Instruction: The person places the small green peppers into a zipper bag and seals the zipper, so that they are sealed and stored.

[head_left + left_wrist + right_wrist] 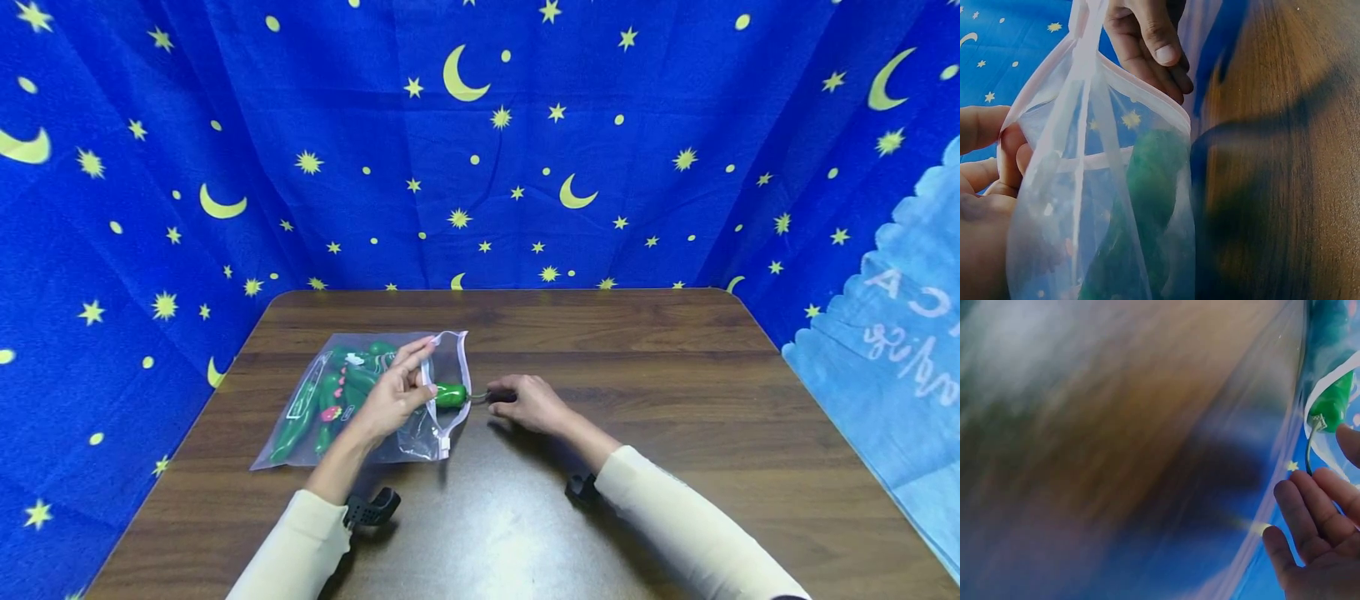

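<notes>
A clear zip bag (466,354) with a pale pink rim lies on the table, its mouth towards the right. My left hand (392,398) holds the rim, thumb on the near side and fingers spread along the far side. Just inside the mouth is a glossy green pepper (450,395), its thin curved stem (1310,447) poking out. Close to that stem is my right hand (534,403), its fingers loosely bent and the thumb apart from them. Several long green peppers (300,417) show through the printed bag; their exact shapes are blurred by the plastic.
The brown wooden table (675,400) extends on both sides of the bag. A blue curtain (360,125) with moons and stars hangs behind and beside it. At the right hangs a light blue cloth (900,350) with white lettering. Black wrist mounts (372,507) sit under my sleeves.
</notes>
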`<state>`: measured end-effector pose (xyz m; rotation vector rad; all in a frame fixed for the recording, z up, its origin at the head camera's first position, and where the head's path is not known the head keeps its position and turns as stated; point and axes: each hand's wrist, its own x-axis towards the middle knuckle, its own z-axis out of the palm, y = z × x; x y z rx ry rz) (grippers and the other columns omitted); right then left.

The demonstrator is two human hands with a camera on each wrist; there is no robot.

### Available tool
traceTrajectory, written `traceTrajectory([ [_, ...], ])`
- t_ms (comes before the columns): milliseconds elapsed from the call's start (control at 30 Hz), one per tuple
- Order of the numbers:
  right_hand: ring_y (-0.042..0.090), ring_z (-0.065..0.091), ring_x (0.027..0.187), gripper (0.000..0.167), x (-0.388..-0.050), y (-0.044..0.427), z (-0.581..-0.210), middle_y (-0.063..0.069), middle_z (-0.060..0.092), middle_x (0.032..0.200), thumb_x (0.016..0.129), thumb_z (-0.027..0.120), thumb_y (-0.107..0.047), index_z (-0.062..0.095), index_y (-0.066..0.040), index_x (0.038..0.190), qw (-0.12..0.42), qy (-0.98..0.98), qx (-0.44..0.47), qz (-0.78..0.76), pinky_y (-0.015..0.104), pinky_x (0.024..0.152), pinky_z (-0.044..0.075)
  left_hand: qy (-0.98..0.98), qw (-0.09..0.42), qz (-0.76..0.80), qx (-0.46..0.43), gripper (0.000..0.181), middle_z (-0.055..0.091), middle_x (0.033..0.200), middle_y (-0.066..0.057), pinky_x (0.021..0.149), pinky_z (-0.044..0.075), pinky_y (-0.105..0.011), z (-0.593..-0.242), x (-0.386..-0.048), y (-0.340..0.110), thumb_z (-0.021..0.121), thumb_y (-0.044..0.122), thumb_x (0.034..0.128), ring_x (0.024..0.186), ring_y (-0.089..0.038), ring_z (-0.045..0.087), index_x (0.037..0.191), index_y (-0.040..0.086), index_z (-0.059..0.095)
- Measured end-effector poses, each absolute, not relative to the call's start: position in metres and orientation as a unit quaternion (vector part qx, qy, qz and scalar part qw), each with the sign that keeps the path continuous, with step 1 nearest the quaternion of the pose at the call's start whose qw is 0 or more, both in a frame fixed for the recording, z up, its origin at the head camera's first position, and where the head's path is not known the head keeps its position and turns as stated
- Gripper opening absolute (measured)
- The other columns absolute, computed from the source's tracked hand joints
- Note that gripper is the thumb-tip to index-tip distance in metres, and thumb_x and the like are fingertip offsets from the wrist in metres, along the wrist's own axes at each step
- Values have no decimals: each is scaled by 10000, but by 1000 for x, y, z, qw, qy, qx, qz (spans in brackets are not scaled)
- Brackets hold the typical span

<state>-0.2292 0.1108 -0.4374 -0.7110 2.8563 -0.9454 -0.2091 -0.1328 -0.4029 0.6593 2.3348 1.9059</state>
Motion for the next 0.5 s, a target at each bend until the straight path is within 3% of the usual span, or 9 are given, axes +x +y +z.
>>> traceTrajectory([
  [500,241,662,1018,336,-224,79,-429,104,696,1117,846,640,-118,654,-47,1174,9,894,-278,-350,393,926,505,753,23,620,222,656,226,1510,-136,547,374,-116,-405,-210,-132,545,-103,832,694,-12,415,1431,-93,277],
])
